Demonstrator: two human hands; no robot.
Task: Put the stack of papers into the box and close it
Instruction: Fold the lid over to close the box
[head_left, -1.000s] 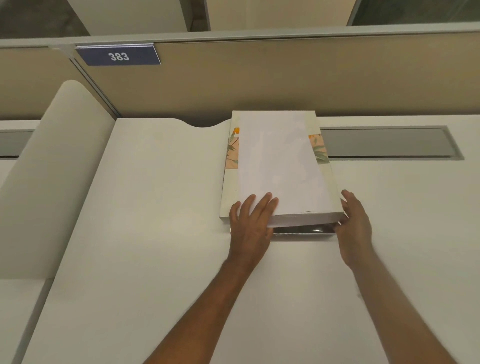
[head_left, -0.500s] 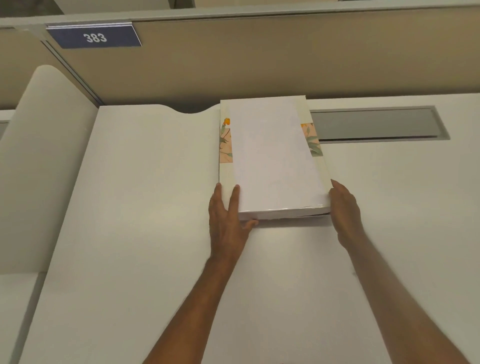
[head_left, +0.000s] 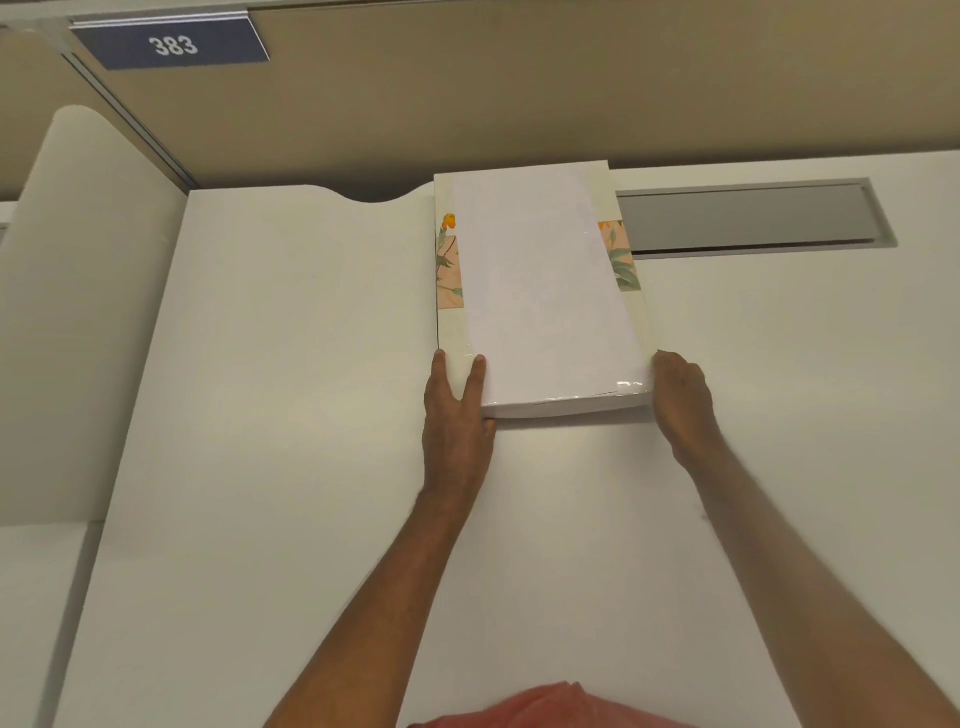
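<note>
A white stack of papers (head_left: 545, 291) in glossy wrap lies on a flat cream box (head_left: 449, 332) with a flower print, at the far middle of the white desk (head_left: 291, 415). The box shows only as strips on either side of the stack. My left hand (head_left: 454, 415) is at the near left corner, two fingers flat on the box's top strip and the thumb tucked under the stack's near edge. My right hand (head_left: 680, 400) is curled against the near right corner of the stack. Whether the box is open or shut is hidden.
A grey cable slot (head_left: 748, 218) runs along the desk to the right of the box. A beige partition with a blue sign reading 383 (head_left: 174, 45) stands behind. A curved white panel (head_left: 88, 312) rises at the left. Red cloth (head_left: 550, 706) shows at the bottom edge.
The stack's near edge, raised with a dark gap under it, has come down flat. My left hand slid from the top of the stack to the near left corner.
</note>
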